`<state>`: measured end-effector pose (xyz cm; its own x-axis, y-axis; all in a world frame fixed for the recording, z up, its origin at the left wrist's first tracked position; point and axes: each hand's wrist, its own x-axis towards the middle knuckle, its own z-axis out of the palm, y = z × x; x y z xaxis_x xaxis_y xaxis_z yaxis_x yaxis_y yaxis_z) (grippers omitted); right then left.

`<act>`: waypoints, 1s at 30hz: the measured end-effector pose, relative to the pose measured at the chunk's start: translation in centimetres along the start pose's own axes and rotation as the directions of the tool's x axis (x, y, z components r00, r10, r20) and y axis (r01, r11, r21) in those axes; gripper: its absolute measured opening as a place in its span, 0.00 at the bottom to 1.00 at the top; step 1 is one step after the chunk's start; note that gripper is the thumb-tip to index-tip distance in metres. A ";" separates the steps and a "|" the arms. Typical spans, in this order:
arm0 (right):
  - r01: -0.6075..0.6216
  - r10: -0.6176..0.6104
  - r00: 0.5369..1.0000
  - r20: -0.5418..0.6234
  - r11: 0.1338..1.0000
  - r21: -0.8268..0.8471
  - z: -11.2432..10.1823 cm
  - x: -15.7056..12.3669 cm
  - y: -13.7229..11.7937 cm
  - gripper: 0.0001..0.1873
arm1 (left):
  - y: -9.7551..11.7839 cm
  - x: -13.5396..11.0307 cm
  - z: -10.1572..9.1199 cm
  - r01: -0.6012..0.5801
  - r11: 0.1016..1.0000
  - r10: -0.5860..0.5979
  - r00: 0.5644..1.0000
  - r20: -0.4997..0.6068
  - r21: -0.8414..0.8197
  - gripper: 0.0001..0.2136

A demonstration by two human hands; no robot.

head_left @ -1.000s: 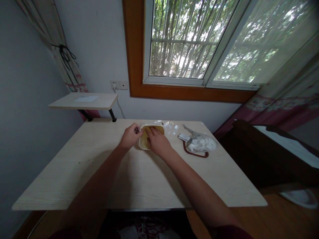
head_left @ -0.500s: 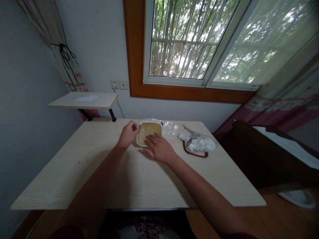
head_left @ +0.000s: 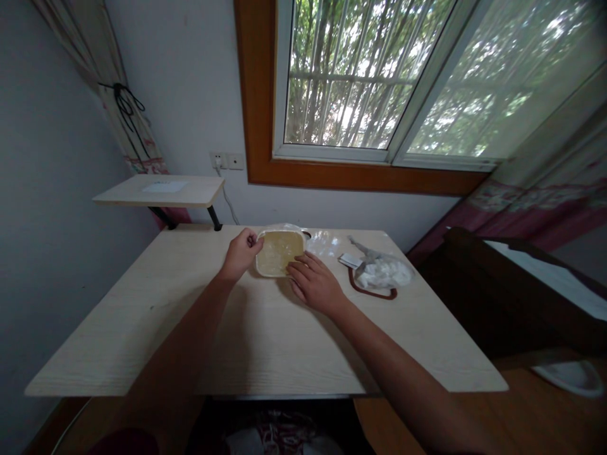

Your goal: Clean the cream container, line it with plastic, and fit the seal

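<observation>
A square pale plastic container (head_left: 279, 252) with yellowish contents sits on the far middle of the light wooden table (head_left: 265, 328). My left hand (head_left: 241, 253) is closed on the container's left rim, pinching its upper left corner. My right hand (head_left: 315, 282) rests at the container's lower right corner with fingers stretched out and touching its edge. Clear plastic film (head_left: 327, 242) lies just behind and right of the container.
Right of the container lie a clear plastic bag with white contents (head_left: 383, 273), a dark red loop (head_left: 372, 292) and a small white card (head_left: 349, 260). A raised small shelf (head_left: 161, 191) stands at the back left. A dark wooden bed frame (head_left: 502, 297) borders the table's right side.
My right hand slid off the top of the container to its lower right corner, uncovering the yellowish contents. The container shifted slightly left and back. My left hand kept its grip.
</observation>
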<state>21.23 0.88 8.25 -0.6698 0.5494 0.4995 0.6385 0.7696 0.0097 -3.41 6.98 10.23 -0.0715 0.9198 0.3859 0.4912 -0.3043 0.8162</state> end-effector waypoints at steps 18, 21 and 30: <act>-0.271 0.328 0.927 0.180 0.920 -0.283 0.1 2.8 -0.9 0.27 | 0.8 -0.6 0.2 -0.052 0.998 0.048 0.994 0.102 0.030 0.09; -0.209 0.237 0.964 0.117 0.954 -0.213 0.0 2.1 -0.4 0.21 | 0.4 -0.5 0.1 -0.039 0.999 0.038 0.996 0.077 0.016 0.09; -0.455 0.529 0.816 -0.232 0.836 0.305 1.9 0.1 0.4 0.20 | -0.8 -0.4 -0.2 -0.024 0.997 0.031 0.995 0.097 -0.075 0.12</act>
<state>20.70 1.85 6.64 -0.1208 0.7800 0.6141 0.7237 0.4926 -0.4834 -3.97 6.80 9.51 0.0287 0.9296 0.3675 0.4260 -0.3440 0.8368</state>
